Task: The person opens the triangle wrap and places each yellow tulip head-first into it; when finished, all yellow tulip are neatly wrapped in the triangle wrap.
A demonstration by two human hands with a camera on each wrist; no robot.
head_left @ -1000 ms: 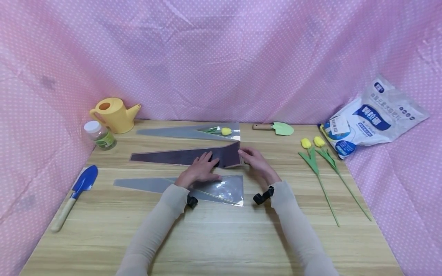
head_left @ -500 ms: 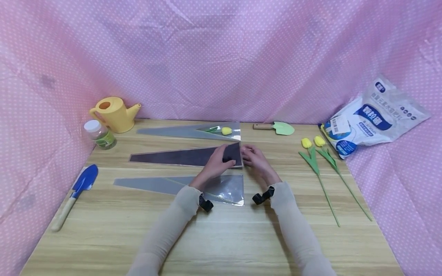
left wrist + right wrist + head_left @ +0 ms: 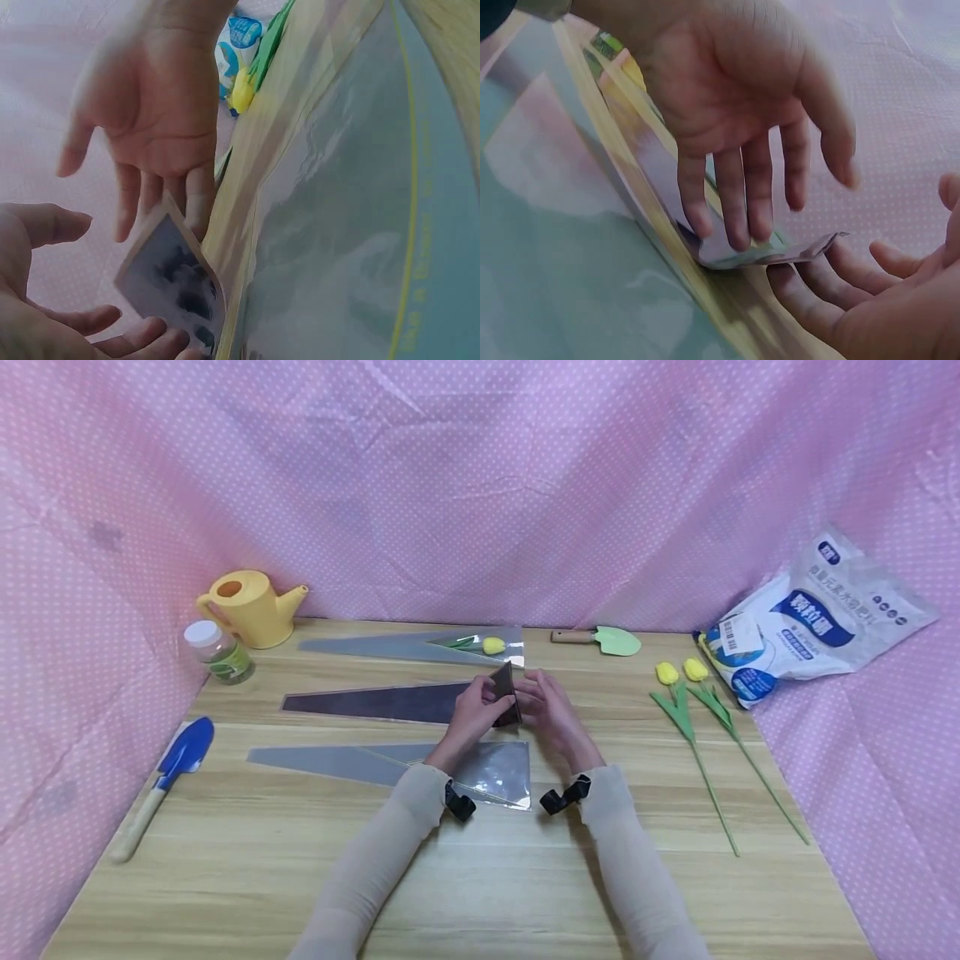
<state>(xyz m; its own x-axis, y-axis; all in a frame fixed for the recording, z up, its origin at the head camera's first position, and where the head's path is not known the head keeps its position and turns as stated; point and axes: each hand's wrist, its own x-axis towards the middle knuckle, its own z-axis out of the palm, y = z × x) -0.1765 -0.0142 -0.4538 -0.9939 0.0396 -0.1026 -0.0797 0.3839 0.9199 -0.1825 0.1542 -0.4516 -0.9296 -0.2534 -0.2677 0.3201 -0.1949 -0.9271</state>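
A dark tapered flower sleeve [image 3: 375, 702] lies across the middle of the table, its wide right end [image 3: 176, 270] bent upward between both hands. My left hand [image 3: 471, 712] is at the left of that raised end, fingers extended beside it. Facing it from the right, my right hand [image 3: 557, 717] has its fingertips right at the rim, thumb spread away. In the right wrist view, the left hand [image 3: 727, 75] shows its palm and straight fingers, while the right fingertips [image 3: 821, 281] lie along the lifted edge. Neither thumb pinches the film.
A clear sleeve [image 3: 315, 760] lies nearer me; behind, another sleeve [image 3: 360, 645] holds a yellow tulip [image 3: 492, 646]. Two tulips [image 3: 697, 752] and a fertilizer bag [image 3: 817, 618] are right. A green trowel [image 3: 617, 641], watering can [image 3: 255, 610], jar [image 3: 225, 656] and blue trowel [image 3: 185, 747] surround the work.
My left hand has moved right along the dark sleeve to its wide end. That end, lying flatter half a second ago, is now tipped up between the hands.
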